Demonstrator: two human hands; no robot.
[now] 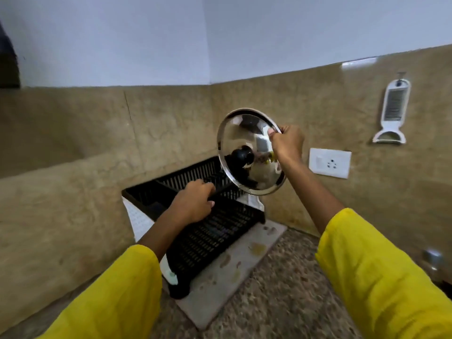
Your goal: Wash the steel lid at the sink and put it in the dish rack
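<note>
Head cam view: left hand rests curled on the black dish rack, which looks empty. Right hand pinches the steel lid by its rim, tilted above the rack's far end, black knob facing us.

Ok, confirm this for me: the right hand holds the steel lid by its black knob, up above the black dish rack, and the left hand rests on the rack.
Not quite. In the head view the right hand grips the steel lid by its rim, not the black knob. The rest stands: the lid is above the black dish rack, left hand on the rack.
</note>
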